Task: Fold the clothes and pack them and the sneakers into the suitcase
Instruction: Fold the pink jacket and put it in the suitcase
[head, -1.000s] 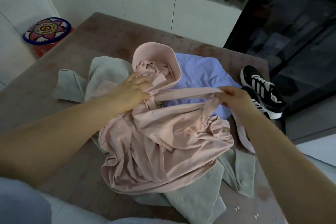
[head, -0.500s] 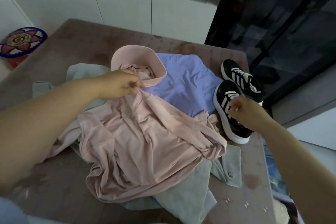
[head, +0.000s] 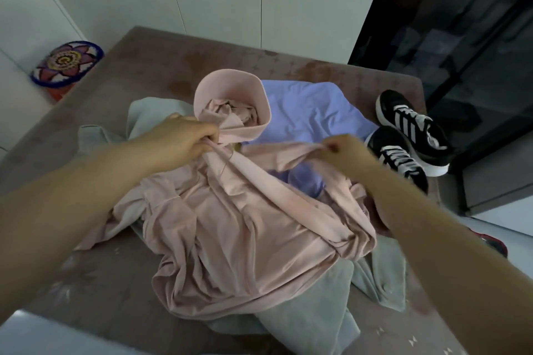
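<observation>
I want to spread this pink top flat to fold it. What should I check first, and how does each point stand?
1. Left hand grip on the pink top: ok, fingers curled round fabric by the upright band.
2. Right hand grip: ok, pinching an edge.
3. Top untangled: not ok, bunched.
4. Space beneath free: not ok, lilac shirt and grey garment lie under it.
5. Suitcase ready: cannot tell, not in view.
</observation>
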The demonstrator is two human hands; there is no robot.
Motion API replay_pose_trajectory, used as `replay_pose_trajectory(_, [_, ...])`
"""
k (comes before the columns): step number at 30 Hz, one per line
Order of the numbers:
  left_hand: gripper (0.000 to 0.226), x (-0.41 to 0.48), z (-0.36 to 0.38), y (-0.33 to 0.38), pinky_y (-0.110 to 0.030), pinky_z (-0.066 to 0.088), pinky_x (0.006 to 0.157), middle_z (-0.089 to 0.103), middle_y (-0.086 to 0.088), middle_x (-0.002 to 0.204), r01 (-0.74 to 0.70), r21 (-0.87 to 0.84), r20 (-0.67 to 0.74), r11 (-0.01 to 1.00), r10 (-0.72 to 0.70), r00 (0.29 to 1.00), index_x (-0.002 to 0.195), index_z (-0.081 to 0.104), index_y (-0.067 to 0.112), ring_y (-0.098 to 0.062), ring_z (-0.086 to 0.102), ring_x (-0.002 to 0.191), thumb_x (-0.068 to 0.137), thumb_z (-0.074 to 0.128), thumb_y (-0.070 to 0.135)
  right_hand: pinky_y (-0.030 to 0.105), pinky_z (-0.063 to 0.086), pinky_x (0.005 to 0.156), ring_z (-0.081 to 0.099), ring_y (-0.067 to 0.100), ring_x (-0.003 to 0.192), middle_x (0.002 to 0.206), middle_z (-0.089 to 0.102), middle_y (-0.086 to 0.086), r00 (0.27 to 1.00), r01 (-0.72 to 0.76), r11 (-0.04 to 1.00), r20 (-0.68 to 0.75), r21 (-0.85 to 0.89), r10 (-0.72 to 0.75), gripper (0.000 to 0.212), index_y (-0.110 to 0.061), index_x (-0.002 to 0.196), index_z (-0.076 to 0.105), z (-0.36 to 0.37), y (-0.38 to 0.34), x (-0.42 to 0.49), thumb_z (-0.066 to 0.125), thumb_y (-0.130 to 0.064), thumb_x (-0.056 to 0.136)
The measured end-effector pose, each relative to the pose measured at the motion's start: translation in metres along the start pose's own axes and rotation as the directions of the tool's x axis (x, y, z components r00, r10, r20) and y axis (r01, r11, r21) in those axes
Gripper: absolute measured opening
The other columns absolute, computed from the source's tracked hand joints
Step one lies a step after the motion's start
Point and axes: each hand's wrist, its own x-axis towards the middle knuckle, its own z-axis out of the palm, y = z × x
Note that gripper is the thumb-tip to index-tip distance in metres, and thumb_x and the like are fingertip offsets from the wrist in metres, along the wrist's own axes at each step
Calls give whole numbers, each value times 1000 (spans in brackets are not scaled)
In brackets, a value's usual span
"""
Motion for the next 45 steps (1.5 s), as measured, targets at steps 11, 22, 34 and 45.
replay_pose_trajectory(11, [18, 142, -24, 50, -31, 40, 78, 62, -17, 108, 223, -300, -424, 928, -339, 840, 104, 56, 10, -32, 57, 100, 89, 47, 8, 31, 44, 94, 55, 20, 110, 118, 61, 4, 803, -126, 964, -546, 234, 238, 36, -16, 115, 63, -149, 102, -51, 42, -5, 87])
replay_pose_trajectory(22, [60, 62, 33, 54, -29, 29, 106, 42, -16, 140, 119, -313, -145, 942, -171, 974, 140, 36, 10, -31, 40, 129, 86, 60, 10, 29, 45, 89, 61, 24, 104, 109, 67, 7, 996, -82, 997, -39, 4, 82, 22, -13, 109, 65, -51, 86, -49, 59, -12, 87])
replay_pose_trajectory(34, [55, -82, 116, 149, -22, 43, 90, 60, 7, 113, -139, -57, 35, 989, 141, 989, 114, 61, 26, -9, 51, 104, 76, 34, 54, 30, 23, 61, 48, 28, 77, 80, 48, 10, 981, -148, 987, -114, 60, 154, 30, -14, 66, 41, 18, 47, -64, 54, -22, 92])
replay_pose_trajectory(45, [118, -73, 134, 161, -35, -3, 118, -23, -7, 153, 120, -209, 104, 971, -100, 989, 132, -39, 35, -22, -14, 143, 60, 42, 82, 21, 52, 50, 64, 12, 56, 61, 68, -2, 919, -143, 216, 49, 966, 391, 15, -9, 90, 64, -58, 26, -86, 50, -11, 94])
